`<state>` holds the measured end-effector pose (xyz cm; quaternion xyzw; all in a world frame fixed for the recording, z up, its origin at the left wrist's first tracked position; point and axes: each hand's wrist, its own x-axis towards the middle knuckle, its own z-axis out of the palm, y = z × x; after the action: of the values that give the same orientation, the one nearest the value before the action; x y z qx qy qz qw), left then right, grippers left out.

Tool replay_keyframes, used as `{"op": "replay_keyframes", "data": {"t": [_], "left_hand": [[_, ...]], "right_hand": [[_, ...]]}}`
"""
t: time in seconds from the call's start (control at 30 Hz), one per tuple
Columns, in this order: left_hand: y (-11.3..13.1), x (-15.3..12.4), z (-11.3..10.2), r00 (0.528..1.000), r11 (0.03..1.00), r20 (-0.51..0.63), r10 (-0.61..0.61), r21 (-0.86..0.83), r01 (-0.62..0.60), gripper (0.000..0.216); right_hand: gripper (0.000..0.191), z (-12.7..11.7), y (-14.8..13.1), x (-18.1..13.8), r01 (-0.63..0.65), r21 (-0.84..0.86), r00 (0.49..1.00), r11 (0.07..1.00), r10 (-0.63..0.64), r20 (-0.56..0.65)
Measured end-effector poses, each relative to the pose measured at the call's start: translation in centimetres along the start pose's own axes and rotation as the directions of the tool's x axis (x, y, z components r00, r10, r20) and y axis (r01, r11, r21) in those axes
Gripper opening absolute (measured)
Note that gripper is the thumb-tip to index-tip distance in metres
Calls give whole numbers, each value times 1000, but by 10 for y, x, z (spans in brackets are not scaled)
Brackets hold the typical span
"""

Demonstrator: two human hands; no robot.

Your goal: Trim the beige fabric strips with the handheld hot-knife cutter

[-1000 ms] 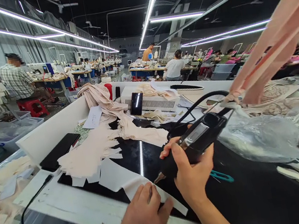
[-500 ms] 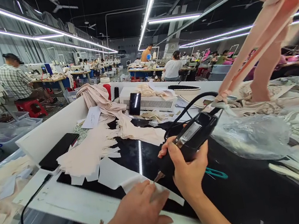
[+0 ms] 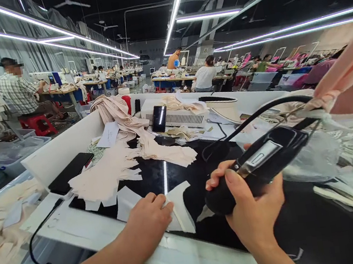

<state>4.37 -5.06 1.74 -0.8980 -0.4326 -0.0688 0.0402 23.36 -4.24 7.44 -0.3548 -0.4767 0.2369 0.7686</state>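
The right hand [image 3: 256,215] is closed firmly round the black corded cutter [image 3: 262,163]. Just left of the cutter, the left hand [image 3: 148,220] presses fingers-down on a white fabric piece [image 3: 182,200], grasping nothing. The piece looks thin, limp and light, likely to slide, so it is best pinned near its edge.

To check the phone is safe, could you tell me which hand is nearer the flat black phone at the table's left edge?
Left. The left hand rests on a white fabric piece just right of the phone; the right hand grips a black tool much farther right.
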Motion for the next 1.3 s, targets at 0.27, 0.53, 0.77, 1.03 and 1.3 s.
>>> {"op": "replay_keyframes", "data": {"t": [0.27,0.53,0.77,1.03,1.3], "left_hand": [[5,0,-4,999,998,15,-45,-33,45,15],[10,0,-17,985,995,142,-99,-5,101,22],[21,1,-13,998,996,-46,-37,85,41,16],[32,7,13,886,907,-235,399,-42,-419,12],[16,3,18,873,897,-334,355,-140,-419,17]], "right_hand": [[49,-6,4,-10,5,-7,1000,1000,-5,-13],[30,-5,12,-12,42,-24,999,999,-42,26],[30,-5,12,-14,37,-15,999,999,-36,27],[29,-5,11,-16,32,-29,999,999,-32,8],[29,-6,12,-17,34,-11,999,999,-34,9]]}}
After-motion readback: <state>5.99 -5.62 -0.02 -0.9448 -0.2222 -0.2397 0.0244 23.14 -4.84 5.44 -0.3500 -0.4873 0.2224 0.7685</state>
